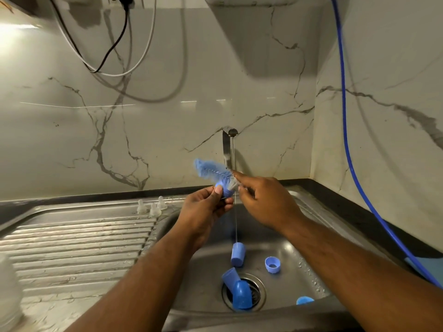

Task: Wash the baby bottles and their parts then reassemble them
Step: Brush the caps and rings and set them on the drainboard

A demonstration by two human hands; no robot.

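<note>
Over the steel sink, my left hand pinches a small blue bottle part. My right hand grips a blue bristle bottle brush whose bristles pass through that part and stick out up and to the left. A thin stream of water falls from the wall tap past both hands. In the basin lie blue caps, a blue collar ring and another blue piece. Three clear silicone teats stand on the draining board.
The ribbed draining board stretches to the left, with a blurred pale object at its near left edge. A blue hose runs down the right wall to the counter. Cables hang on the marble back wall.
</note>
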